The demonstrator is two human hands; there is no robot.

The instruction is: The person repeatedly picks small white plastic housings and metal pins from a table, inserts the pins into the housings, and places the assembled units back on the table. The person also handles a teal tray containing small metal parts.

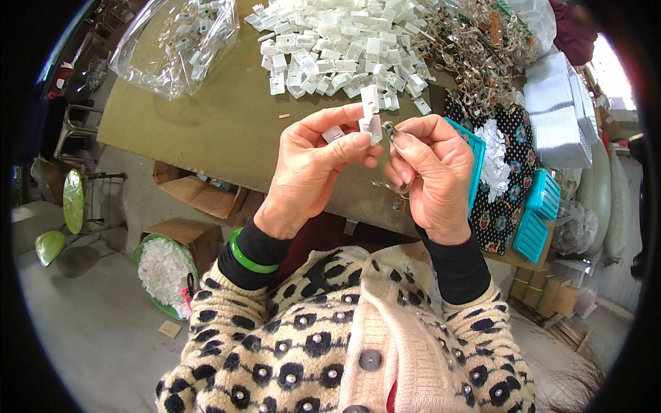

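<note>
I have the left hand (306, 158) pinching a white plastic casing (370, 121), with a second white piece (333, 133) tucked behind its thumb. Just right of the casing, the right hand (437, 168) grips a small metallic part (390, 129); wire (399, 188) dangles below. I'd keep the casing steady, fingertips off its edges, and the wire slack.

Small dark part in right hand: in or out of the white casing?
Out: the right hand pinches the small dark part beside the white casing held by the left hand; whether the two touch, cannot tell.
</note>
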